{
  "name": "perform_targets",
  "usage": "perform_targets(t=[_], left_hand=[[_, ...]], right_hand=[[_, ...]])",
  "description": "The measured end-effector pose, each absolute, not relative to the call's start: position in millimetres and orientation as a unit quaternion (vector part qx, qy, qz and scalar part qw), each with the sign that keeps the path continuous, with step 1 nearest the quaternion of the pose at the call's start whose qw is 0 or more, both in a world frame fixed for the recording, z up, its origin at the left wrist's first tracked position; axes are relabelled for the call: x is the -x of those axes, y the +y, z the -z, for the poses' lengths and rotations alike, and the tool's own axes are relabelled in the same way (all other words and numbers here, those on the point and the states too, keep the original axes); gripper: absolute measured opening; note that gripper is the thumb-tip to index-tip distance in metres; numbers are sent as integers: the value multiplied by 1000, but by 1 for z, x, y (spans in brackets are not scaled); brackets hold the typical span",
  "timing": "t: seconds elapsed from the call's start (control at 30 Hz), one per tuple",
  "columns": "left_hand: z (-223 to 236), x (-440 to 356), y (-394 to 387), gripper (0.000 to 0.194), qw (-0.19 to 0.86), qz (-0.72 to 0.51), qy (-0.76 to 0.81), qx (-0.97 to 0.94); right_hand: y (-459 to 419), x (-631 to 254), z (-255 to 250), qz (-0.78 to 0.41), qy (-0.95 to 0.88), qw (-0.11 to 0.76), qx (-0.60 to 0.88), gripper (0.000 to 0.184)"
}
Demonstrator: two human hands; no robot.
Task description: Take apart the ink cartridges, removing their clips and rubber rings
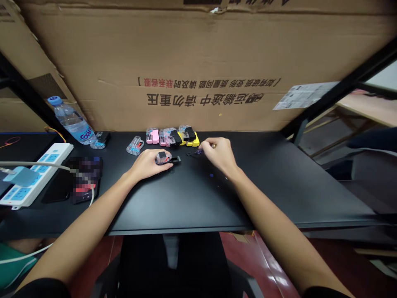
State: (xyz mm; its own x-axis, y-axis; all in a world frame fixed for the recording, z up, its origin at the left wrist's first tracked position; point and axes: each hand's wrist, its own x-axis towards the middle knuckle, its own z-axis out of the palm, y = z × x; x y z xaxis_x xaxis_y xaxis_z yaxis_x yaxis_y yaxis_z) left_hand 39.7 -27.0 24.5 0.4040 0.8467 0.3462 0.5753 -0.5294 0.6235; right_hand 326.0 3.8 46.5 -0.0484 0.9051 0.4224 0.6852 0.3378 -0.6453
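My left hand is closed around a small clear and black plastic gadget, whose black part sticks out to the right past the fingertips. A small dark ring-shaped piece shows just below it. To the right, my right hand pinches a thin purplish piece with a dark looped end; its exact kind is too small to make out. Behind the hands stand similar plastic gadgets in pink and clear, pink and black, and yellow and black. A clear casing lies above my left hand.
Cardboard walls off the back of the black table. At left are a water bottle, a white power strip with cables, a dark phone and a partly blurred dark item. Tiny bits lie near my right wrist.
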Motion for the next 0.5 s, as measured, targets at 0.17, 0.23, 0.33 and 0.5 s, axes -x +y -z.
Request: perform_targets(t=[0.17, 0.23, 0.33, 0.5], left_hand=[[-22, -40, -26, 31, 207, -325, 443, -809], [-22, -40, -25, 30, 203, -326, 447, -808], [-22, -39, -24, 26, 193, -332, 452, -805], [-24, -39, -23, 22, 191, -333, 452, -805]], right_hand=[[5, -329, -52, -154, -653, 505, 543, 31], [1, -325, -53, -177, -642, 527, 527, 34], [-5, -317, -53, -242, -645, 516, 509, 46], [-14, -300, -45, -273, -691, 468, 479, 53]])
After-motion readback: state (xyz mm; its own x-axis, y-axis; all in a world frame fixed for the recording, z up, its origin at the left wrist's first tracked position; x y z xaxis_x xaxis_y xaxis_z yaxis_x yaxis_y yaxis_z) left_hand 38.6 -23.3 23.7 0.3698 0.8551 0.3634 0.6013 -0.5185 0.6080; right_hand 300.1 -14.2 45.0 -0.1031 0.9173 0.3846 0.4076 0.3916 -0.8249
